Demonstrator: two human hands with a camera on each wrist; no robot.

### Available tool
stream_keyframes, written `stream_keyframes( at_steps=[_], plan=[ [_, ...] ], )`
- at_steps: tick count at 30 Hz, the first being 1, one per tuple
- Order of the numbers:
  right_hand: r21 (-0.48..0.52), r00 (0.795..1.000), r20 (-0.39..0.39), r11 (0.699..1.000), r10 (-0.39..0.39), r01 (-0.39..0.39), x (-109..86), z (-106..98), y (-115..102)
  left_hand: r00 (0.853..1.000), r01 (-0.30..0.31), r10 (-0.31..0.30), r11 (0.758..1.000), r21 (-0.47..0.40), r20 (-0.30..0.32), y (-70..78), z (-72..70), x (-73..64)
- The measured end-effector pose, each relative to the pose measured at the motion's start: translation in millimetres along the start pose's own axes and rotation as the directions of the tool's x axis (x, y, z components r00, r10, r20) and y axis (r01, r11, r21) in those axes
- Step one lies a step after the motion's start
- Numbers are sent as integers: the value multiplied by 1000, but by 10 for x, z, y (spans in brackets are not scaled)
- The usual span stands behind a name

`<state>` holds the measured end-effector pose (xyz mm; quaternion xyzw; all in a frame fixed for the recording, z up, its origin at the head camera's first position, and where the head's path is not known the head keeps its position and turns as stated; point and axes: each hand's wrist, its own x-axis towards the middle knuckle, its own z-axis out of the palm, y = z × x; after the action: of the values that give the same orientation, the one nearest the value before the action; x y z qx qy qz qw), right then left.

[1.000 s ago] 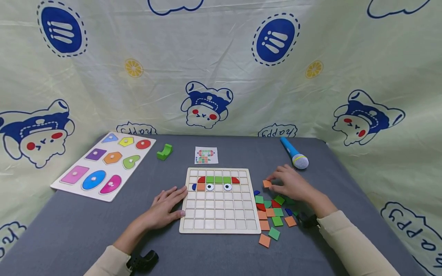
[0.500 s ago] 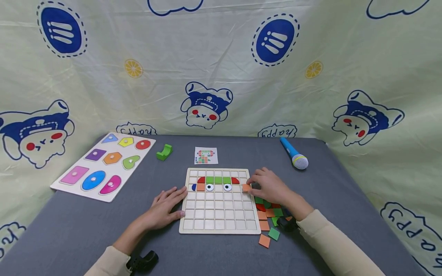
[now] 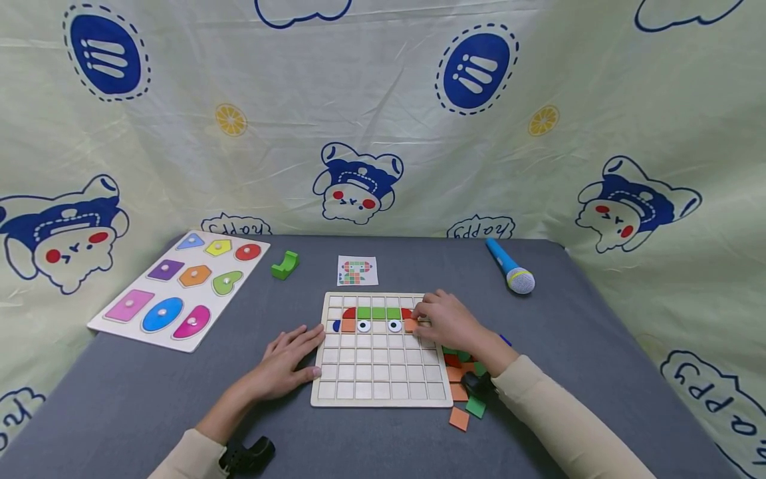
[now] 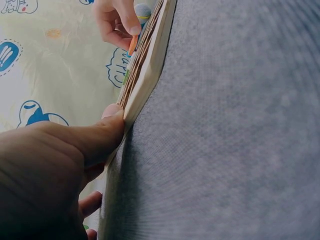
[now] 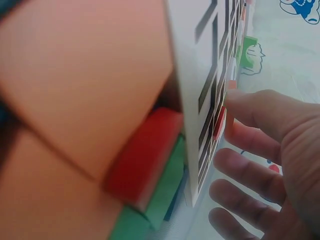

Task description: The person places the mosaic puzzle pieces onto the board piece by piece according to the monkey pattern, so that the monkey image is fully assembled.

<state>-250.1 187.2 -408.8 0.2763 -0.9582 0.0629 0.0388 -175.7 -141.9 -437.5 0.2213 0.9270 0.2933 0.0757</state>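
While the left hand (image 3: 293,362) rests, fingers extended, against the left edge of the grid board (image 3: 381,389), the right hand (image 3: 449,322) pinches an orange tile (image 3: 409,326) near the board's far right corner, just beside a red piece (image 3: 407,313). Loose tiles (image 3: 459,419) lie along the board's right edge, partly hidden by the right arm. Picture card (image 3: 357,271) toward surface's (image 3: 149,392) far edge; microphone (image 3: 509,266) near its far right corner.
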Motion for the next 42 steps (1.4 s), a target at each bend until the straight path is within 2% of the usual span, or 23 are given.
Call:
stream_keyframes(
  at_steps=[13, 24, 29, 34, 42],
  plan=[
    [-7, 1000, 4, 1000, -10, 10, 21, 28, -16, 1000, 8, -8, 1000, -1, -1, 5, 4, 3],
    [-11, 1000, 12, 1000, 15, -14, 17, 10, -14, 1000, 9, -9, 1000, 0, -1, 1, 7, 8],
    [24, 999, -21, 999, 30, -30, -61, -105, 57, 1000, 4, -4, 1000, 3, -3, 3, 9, 7],
    [37, 997, -65, 998, 51, -48, -194, -227, 217, 1000, 4, -4, 1000, 6, -6, 7, 8, 6],
    [59, 994, -55, 994, 98, -95, -461, -318, 486, 1000, -4, 4, 1000, 13, -10, 14, 7, -6]
  ],
)
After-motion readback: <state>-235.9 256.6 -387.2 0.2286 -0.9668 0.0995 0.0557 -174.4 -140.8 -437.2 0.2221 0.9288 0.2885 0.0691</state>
